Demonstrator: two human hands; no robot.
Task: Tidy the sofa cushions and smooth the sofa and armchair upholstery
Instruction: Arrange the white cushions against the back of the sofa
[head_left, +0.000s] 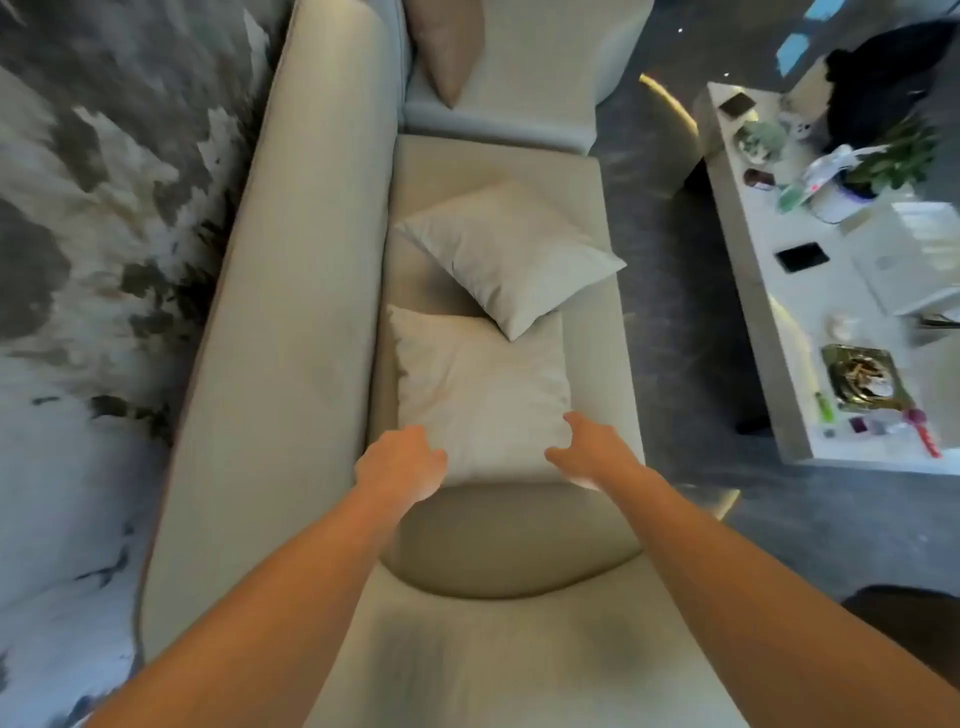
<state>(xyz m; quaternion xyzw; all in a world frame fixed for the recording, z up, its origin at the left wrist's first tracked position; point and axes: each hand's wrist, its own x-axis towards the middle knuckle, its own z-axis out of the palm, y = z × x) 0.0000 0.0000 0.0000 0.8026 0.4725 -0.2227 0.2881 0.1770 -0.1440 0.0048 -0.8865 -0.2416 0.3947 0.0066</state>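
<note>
A white square cushion (480, 395) lies flat on the beige sofa seat (597, 322). My left hand (402, 460) is at its near left corner and my right hand (589, 449) at its near right corner, fingers spread and just touching the edges without a clear grip. A second pale grey cushion (511, 257) lies turned like a diamond just beyond, its near corner overlapping the white one. A taupe cushion (447, 47) leans upright at the far end of the sofa. The sofa back (291, 312) runs along the left.
A marbled grey and white wall (93, 260) stands left of the sofa. On the right, across a strip of dark floor (680, 364), a white coffee table (779, 332) carries a phone, a plant, a tray and several small items.
</note>
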